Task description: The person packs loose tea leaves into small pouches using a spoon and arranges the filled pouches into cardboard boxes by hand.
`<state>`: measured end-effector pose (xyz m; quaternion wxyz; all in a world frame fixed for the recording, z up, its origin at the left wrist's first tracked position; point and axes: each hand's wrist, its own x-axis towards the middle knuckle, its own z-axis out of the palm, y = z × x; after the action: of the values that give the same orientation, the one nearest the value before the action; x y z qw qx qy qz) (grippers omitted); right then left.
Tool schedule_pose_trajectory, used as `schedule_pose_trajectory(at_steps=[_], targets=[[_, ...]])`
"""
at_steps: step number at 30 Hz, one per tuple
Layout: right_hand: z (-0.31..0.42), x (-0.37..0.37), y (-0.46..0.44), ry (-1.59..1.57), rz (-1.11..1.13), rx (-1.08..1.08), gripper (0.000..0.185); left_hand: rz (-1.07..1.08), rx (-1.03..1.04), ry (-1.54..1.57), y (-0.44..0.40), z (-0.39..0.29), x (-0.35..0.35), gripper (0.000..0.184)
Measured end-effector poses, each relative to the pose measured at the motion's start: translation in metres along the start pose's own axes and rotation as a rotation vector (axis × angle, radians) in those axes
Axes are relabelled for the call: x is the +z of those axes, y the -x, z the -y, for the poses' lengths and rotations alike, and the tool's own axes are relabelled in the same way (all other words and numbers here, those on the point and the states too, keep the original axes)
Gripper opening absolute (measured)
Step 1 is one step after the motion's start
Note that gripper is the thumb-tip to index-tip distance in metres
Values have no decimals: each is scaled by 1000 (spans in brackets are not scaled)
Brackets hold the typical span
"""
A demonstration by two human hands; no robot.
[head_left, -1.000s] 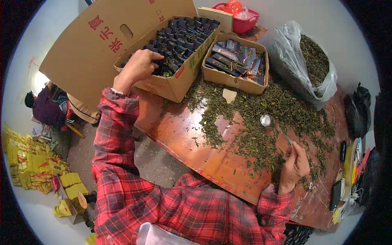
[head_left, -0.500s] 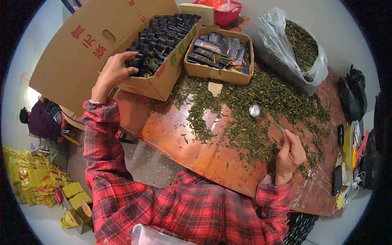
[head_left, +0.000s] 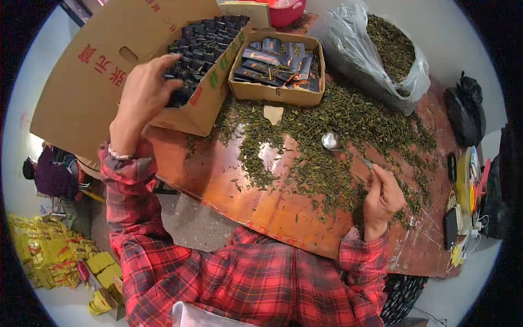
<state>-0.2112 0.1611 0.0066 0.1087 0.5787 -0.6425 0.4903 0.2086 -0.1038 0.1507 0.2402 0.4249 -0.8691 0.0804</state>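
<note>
My left hand (head_left: 140, 90) is over the near left corner of a tall cardboard box (head_left: 213, 101), thumb and forefinger apart with nothing visible between them. Upright black packets (head_left: 210, 46) stand in rows inside that box, some sprinkled with leaf bits. In my right hand (head_left: 383, 197) the thin handle of a metal spoon (head_left: 330, 141) is pinched. The spoon's round bowl sits over loose dried green leaves (head_left: 359, 122) spread on the table. Beside the tall box, a smaller cardboard box (head_left: 277, 96) contains flat black packets (head_left: 267, 59) with orange print.
A clear plastic bag (head_left: 348, 46) full of dried leaves stands at the back right. A black bag (head_left: 466, 109) and a phone (head_left: 450, 229) lie along the right. Yellow packages (head_left: 46, 250) are piled low on the left. A pink basket (head_left: 287, 13) stands behind.
My left hand has drawn back a little from the packets, its fingers apart. The whole view has shifted slightly. My right hand still holds the spoon in about the same place.
</note>
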Motion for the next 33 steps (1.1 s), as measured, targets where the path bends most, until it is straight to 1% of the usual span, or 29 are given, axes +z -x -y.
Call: schedule_pose_trajectory(at_steps=[2, 4, 5, 6, 9, 11, 15, 18, 21, 25, 28, 29, 32, 33], targets=[[2, 0, -1, -6, 18, 8, 19, 146, -29, 31, -25, -38, 9, 47], [2, 0, -2, 6, 5, -16, 19, 245, 39, 2, -51, -59, 32, 46], [1, 0, -2, 11, -3, -27, 19, 271, 122, -44, -65, -62, 49, 45], [1, 0, -2, -1, 0, -21, 19, 280, 139, -68, -77, -72, 60, 38], [0, -1, -1, -43, 0, 4, 19, 349, 232, -159, -105, -62, 112, 36], [-1, -2, 0, -76, 1, 27, 18, 403, 236, -173, -117, -62, 131, 37], [0, -5, -1, -70, 8, 29, 18, 493, 227, -118, -124, -61, 158, 38], [2, -6, -4, -60, 5, 5, 19, 579, 211, -163, -125, -56, 168, 42], [2, -6, -7, -68, -11, -32, 19, 517, 245, -20, -124, -36, 183, 45], [0, -6, -7, -74, -15, -47, 20, 540, 192, -25, -126, -33, 194, 53], [1, -6, -8, -78, -19, -50, 21, 570, 207, 85, -127, -29, 195, 59], [1, -6, -8, -82, -21, -49, 21, 579, 216, 86, -127, -28, 197, 60], [1, -3, -7, -100, -35, -65, 13, 599, 231, 73, -131, -25, 199, 63], [1, -4, -7, -109, -32, -59, 16, 602, 229, 59, -130, -32, 190, 63]])
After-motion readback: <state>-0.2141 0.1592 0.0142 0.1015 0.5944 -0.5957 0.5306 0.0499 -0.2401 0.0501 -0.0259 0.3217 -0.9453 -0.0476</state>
